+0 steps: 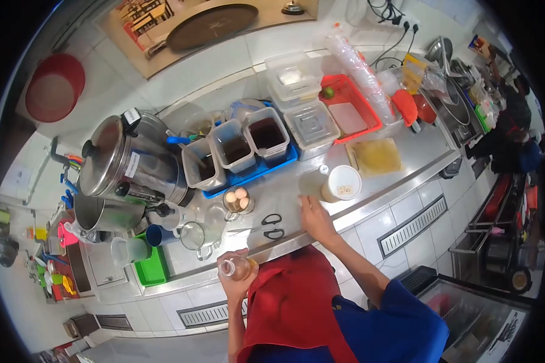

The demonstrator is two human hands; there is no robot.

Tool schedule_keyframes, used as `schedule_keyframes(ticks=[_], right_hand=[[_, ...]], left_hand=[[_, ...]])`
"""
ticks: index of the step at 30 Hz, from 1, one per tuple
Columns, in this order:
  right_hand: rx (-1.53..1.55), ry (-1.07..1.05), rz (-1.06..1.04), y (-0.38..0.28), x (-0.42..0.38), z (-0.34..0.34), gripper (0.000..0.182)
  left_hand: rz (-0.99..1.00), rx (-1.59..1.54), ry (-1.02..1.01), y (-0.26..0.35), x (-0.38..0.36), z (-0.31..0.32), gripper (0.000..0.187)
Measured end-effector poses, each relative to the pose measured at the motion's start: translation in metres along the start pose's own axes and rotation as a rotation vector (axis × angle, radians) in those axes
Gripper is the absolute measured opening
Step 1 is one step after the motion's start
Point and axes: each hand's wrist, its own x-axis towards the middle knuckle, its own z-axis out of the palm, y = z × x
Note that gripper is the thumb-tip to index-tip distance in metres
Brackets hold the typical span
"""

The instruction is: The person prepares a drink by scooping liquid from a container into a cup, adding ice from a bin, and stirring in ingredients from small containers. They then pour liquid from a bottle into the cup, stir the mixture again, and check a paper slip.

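Note:
My left hand [235, 284] is wrapped round a small clear bottle [241, 268] with some amber liquid in it, tilted at the counter's front edge. My right hand [317, 222] is over the counter edge, just left of a lidded white tub [345, 183]. Its fingers are loosely bent and partly hidden, with nothing visible in them. Between the hands, black-handled scissors [272, 226] lie on the steel counter. A glass mug holding eggs [238, 198] stands behind them, and an empty glass mug [192, 236] stands to the left.
Plastic containers of dark liquid [266, 134] stand in a blue tray [248, 176]. A large steel pot [127, 151] is at left, near a green tray [152, 267]. Lidded boxes [312, 124], an orange-red tray [360, 100] and a yellowish flat packet [376, 156] are at right.

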Motion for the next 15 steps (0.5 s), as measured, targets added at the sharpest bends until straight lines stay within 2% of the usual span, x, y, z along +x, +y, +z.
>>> schedule_keyframes(ticks=[1, 3, 4, 5, 6, 7, 10, 11, 12, 14, 15], right_hand=[[-0.261, 0.055, -0.082, 0.016, 0.01, 0.009, 0.048], [-0.611, 0.098, 0.063, 0.034, 0.049, 0.043, 0.056], [-0.811, 0.056, 0.152, 0.049, 0.068, 0.07, 0.056], [-1.027, -0.302, 0.17, 0.046, 0.091, 0.059, 0.058], [-0.936, -0.318, 0.321, 0.039, 0.105, 0.048, 0.054], [-0.98, -0.325, 0.437, 0.043, 0.114, 0.053, 0.047], [-0.793, -0.398, 0.578, 0.055, 0.134, 0.075, 0.039], [-0.961, -0.373, 0.414, 0.056, 0.131, 0.08, 0.032], [-0.946, -0.374, 0.44, 0.055, 0.125, 0.083, 0.032], [-0.466, -0.14, 0.248, 0.051, 0.109, 0.09, 0.028], [0.041, -0.09, 0.133, 0.028, 0.098, 0.056, 0.027]], left_hand=[[0.005, -0.02, -0.005, -0.001, 0.003, 0.005, 0.063], [-0.016, -0.039, -0.026, 0.001, 0.007, 0.013, 0.066], [0.055, 0.127, -0.075, 0.002, 0.01, 0.012, 0.068], [0.023, 0.112, -0.081, 0.006, 0.011, 0.014, 0.069], [-0.002, 0.092, -0.096, 0.009, 0.011, 0.017, 0.069], [0.028, 0.038, -0.102, 0.008, 0.011, 0.019, 0.07], [0.029, 0.043, -0.115, 0.007, 0.005, 0.016, 0.073], [-0.016, 0.01, -0.076, 0.006, 0.002, 0.017, 0.068], [-0.012, 0.023, -0.101, 0.006, 0.003, 0.015, 0.068], [-0.065, 0.126, -0.11, 0.004, 0.004, 0.016, 0.061], [-0.026, 0.083, -0.094, 0.0, 0.005, 0.02, 0.058]])
